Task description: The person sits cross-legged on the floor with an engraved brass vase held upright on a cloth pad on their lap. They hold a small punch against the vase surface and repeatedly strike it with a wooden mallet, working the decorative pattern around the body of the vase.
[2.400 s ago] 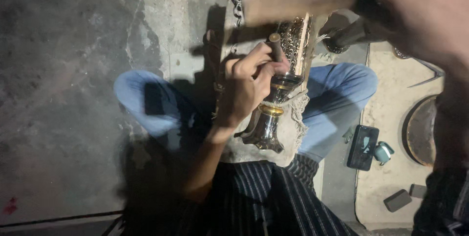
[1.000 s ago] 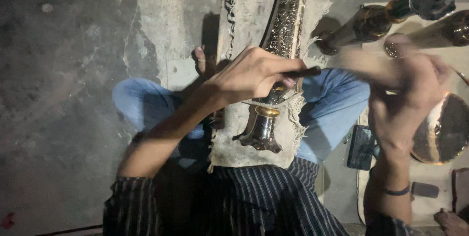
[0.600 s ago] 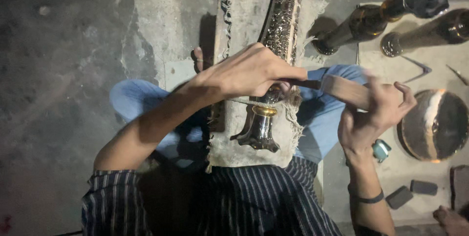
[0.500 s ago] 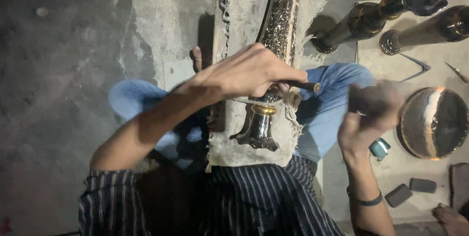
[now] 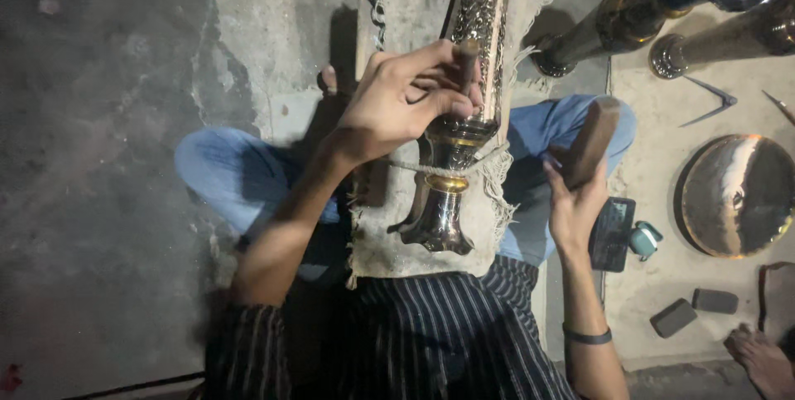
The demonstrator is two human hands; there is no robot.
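Note:
An engraved brass vase point(image 5: 464, 127) lies lengthwise on a cloth-covered block point(image 5: 406, 2) across my lap, tied down with a cord. My left hand point(image 5: 406, 102) rests on the vase and grips a short metal punch point(image 5: 467, 60) set against its patterned side. My right hand point(image 5: 575, 193) is off to the right of the vase, above my knee, and holds a wooden mallet point(image 5: 590, 142) with its head pointing up and away.
Two more brass vases point(image 5: 654, 11) lie at the upper right. A round brass plate point(image 5: 737, 193), a phone point(image 5: 611, 233), a small teal object point(image 5: 642, 239), two small dark blocks point(image 5: 672, 317) and a divider tool point(image 5: 704, 102) sit on the floor mat. Someone's foot point(image 5: 758, 354) shows at the lower right.
The mallet struck in toward the punch, then swung back out to the right and now stands away from the vase. My left hand has stayed on the vase with the punch.

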